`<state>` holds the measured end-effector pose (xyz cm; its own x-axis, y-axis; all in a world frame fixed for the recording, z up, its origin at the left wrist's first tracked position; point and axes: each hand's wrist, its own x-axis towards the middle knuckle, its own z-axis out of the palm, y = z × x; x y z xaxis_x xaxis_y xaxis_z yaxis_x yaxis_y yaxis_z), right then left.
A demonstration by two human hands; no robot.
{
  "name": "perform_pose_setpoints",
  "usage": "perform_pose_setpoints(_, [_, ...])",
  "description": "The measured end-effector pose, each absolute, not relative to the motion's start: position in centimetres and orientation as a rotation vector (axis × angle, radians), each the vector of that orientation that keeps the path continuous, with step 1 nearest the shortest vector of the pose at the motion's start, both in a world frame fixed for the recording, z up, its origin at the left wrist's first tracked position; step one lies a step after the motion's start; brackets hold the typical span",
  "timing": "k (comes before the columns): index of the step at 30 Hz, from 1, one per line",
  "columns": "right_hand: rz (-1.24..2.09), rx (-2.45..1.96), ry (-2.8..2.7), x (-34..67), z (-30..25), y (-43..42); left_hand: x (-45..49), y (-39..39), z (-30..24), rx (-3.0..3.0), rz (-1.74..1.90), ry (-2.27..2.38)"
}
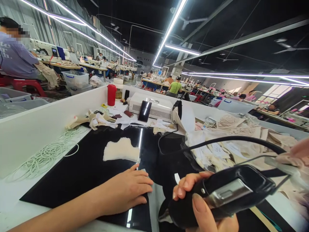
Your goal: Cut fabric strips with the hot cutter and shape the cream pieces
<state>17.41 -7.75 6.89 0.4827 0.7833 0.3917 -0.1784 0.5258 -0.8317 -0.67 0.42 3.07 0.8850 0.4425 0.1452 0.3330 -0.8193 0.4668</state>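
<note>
The right hand (205, 206) has its fingers curled tight round a black handheld tool with a silver metal plate (224, 195), thumb laid along the near side, fingertips wrapped over the top edge at about 10 o'clock of the tool body. A black cable (217, 141) arcs from the tool's far end up and back toward 11 o'clock.

The left hand (125, 191) lies palm down, fingers straight and close together, pressed flat on the glossy black work mat (79, 170), empty. Its fingertips point to 3 o'clock, toward the right hand's knuckles, near but apart.

At 12 o'clock from the left fingers, a little way off, a cream piece of cut fabric (120, 149) lies flat on the mat. At 9 to 10 o'clock, a heap of white elastic cord loops (48, 154) rests by the white partition wall (36, 129). At 1 o'clock from the right hand sits a clear plastic bag of beige fabric pieces (217, 153). Farther back stand a white box-shaped machine (154, 108) and a red cylindrical cup (111, 95).
</note>
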Motion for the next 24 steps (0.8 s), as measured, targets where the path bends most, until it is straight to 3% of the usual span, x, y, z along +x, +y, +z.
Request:
perform_pose_setpoints(10, [0.473, -0.962, -0.831, 21.2, 6.8, -6.3, -1.2, -3.4, 2.5, 2.677, 0.453, 0.661])
perform_pose_setpoints(24, [0.625, -0.843, -0.858, 16.6, 6.6, -7.1, -0.7, -2.5, 1.9, 2.602, 0.517, 0.619])
